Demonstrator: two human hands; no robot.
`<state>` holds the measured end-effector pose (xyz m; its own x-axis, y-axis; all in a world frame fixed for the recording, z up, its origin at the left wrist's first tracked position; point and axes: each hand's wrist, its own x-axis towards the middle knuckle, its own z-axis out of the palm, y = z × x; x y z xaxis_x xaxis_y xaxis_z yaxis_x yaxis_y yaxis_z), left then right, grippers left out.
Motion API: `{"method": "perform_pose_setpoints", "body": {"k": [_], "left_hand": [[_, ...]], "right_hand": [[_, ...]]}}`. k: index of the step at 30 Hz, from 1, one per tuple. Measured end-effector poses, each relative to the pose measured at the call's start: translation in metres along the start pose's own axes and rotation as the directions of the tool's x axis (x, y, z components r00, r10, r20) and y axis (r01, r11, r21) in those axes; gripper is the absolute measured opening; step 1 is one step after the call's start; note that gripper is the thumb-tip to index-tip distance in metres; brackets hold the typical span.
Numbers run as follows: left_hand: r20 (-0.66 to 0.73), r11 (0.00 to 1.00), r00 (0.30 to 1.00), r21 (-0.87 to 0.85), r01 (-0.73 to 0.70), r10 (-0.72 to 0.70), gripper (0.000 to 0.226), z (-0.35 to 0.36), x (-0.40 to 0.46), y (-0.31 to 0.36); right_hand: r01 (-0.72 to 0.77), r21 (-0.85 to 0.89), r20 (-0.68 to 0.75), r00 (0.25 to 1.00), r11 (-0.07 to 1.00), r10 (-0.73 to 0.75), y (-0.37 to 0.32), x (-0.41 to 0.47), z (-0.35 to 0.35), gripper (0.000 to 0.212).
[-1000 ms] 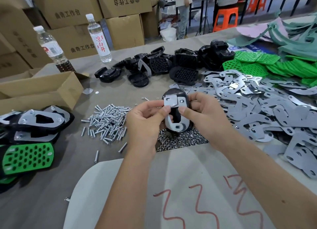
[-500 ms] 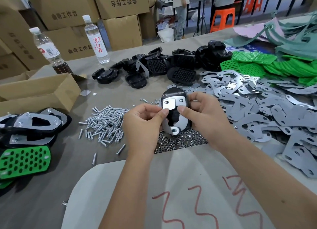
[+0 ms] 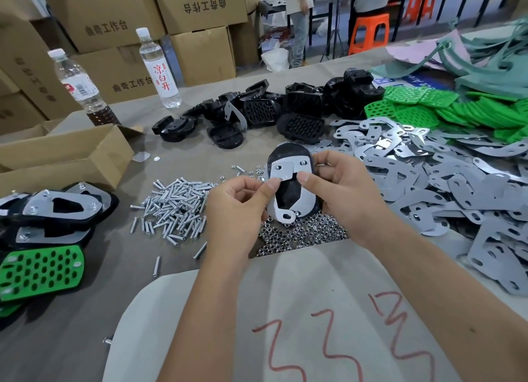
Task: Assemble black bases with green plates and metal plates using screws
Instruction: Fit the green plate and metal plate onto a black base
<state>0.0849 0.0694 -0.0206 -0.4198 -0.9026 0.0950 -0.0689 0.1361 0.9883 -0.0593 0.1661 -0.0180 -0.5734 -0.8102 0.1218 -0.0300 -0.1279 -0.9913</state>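
A: Bench status, big stuff first?

B: Table [image 3: 85, 324] covered in grey sheet. Cardboard box [image 3: 65, 155] far left. Loose metal plates [image 3: 445, 181] heaped on the right. Green plates [image 3: 445, 110] piled behind them, far right. Spare black bases [image 3: 285, 110] clustered at the back centre. Stack of finished units [image 3: 54, 227] at the left edge, a green perforated one on the near side.

A: Work piece?

B: Black base [image 3: 288, 194] held upright above the table, centre of view, over the nut pile. Metal plate [image 3: 297, 170] lies flat against its facing side, holes showing at the top corners and the bottom tab.

A: Hands?

B: Left hand [image 3: 240, 210] has fingers curled, thumb pressing the plate's left edge. Right hand [image 3: 343, 187] wraps the base's right side, thumb on the plate. Both gripping the base.

A: Small parts?

B: Screws [image 3: 174, 207] in a pile just left of the left hand. Nuts [image 3: 303, 235] just below the base. Two water bottles [image 3: 160, 70] at the back left.
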Motion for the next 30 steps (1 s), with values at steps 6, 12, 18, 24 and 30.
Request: {"method": "perform_pose_setpoints", "body": {"k": [6,12,18,24,30], "left_hand": [[0.111,0.973,0.984,-0.170,0.159,-0.142,0.023,0.000,0.001,0.000],[-0.002,0.993,0.999,-0.109,0.033,-0.033,0.020,0.009,-0.006,0.001],[-0.159,0.989,0.979,0.100,-0.110,0.125,0.030,0.009,-0.007,0.004],[-0.137,0.998,0.991,0.062,-0.005,0.013,0.027,0.000,-0.002,0.007],[0.142,0.930,0.975,-0.303,0.209,-0.172,0.045,0.004,-0.009,0.013]], "right_hand": [[0.012,-0.015,0.035,0.999,1.000,-0.012,0.002,0.002,-0.003,0.015],[0.024,-0.024,0.005,1.000,0.999,-0.024,0.003,0.001,-0.001,0.014],[-0.018,0.002,-0.012,1.000,1.000,0.018,0.004,0.002,0.001,0.015],[-0.054,0.039,-0.009,0.998,0.998,0.054,0.000,0.002,0.001,0.014],[-0.080,0.146,0.068,0.995,0.986,0.071,-0.004,-0.001,0.000,0.015]]}}
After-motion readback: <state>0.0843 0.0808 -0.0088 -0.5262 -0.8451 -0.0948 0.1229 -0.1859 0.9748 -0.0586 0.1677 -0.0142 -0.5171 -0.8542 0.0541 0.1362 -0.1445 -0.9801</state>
